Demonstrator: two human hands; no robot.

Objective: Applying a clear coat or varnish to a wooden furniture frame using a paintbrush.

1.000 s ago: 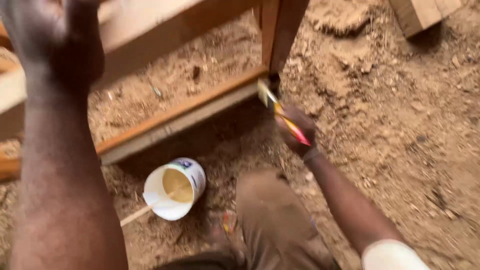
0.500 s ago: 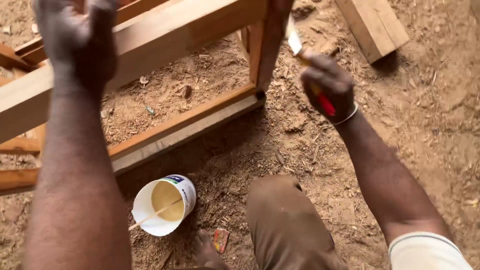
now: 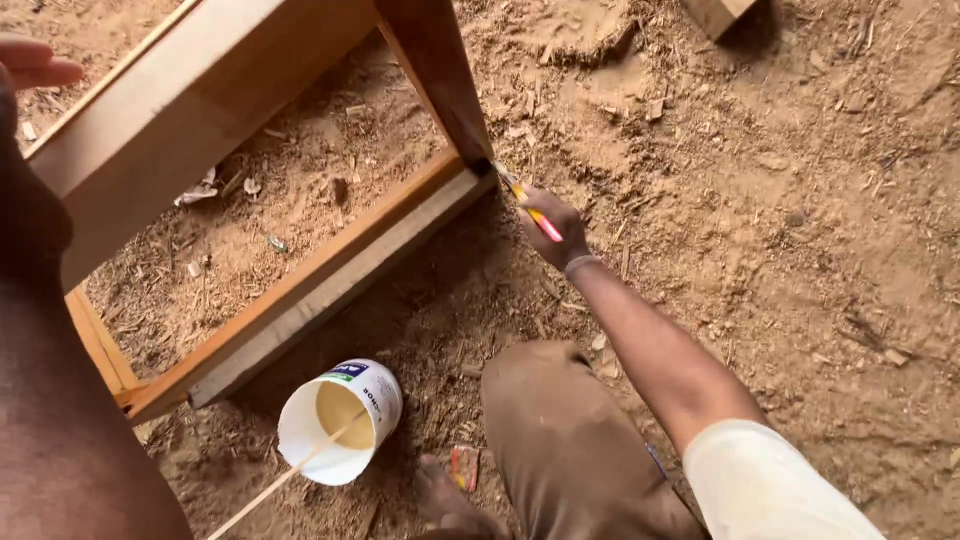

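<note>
Half a second back, right hand [image 3: 556, 228] raised beside the upright wooden post, brush tip near the top of it; now dropped to the foot of that post [image 3: 436, 75], clamped around a brush with a red and yellow handle [image 3: 532, 212], bristle end touching the corner where post meets the lower rail [image 3: 330, 280] of the wooden frame; judged as work shifted from the post's upper length down to the bottom joint; long axis of the brush diagonal, handle end low and right inside the fist, working tip aimed up and left into the joint; left hand [image 3: 40, 70] at the picture's upper left edge, resting on the frame's broad top board [image 3: 190, 110], only fingertips showing, grip impossible to tell; white tub [image 3: 338, 420] of pale yellowish liquid standing on the dirt floor just beside the near rail, thin stick [image 3: 290, 475] leaning out of it toward lower left; bent knee in brown trousers [image 3: 570, 440] just right of the tub
</note>
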